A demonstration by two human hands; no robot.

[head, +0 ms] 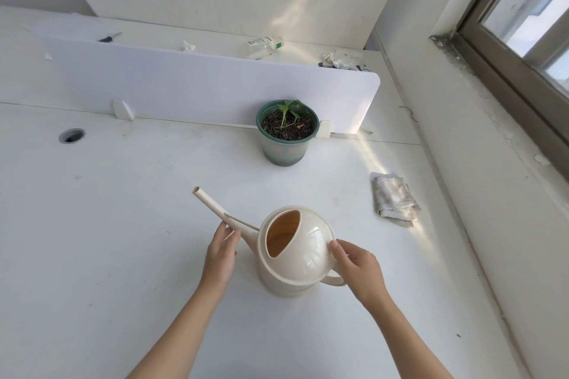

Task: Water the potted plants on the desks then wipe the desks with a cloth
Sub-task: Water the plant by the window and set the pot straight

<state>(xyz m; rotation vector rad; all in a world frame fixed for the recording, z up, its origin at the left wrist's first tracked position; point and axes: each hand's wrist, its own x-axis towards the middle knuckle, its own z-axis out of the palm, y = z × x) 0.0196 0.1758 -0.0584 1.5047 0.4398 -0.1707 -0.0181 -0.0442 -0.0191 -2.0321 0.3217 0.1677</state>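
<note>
A cream watering can (303,251) stands on the white desk (123,240), its long spout pointing up and to the left. My left hand (220,258) rests against the base of the spout with its fingers around it. My right hand (357,268) holds the can's handle at its right side, thumb on the lid's rim. Beyond the can, a green pot (286,144) with dark soil and a small leafy plant (289,109) stands against the white divider. A crumpled whitish cloth (394,198) lies on the desk to the right.
A white divider panel (200,83) splits this desk from the far one, where a plastic bottle (264,44), crumpled paper (340,60) and a dark tool (109,37) lie. A cable hole (71,135) sits at the left. A wall and window (529,18) border the right.
</note>
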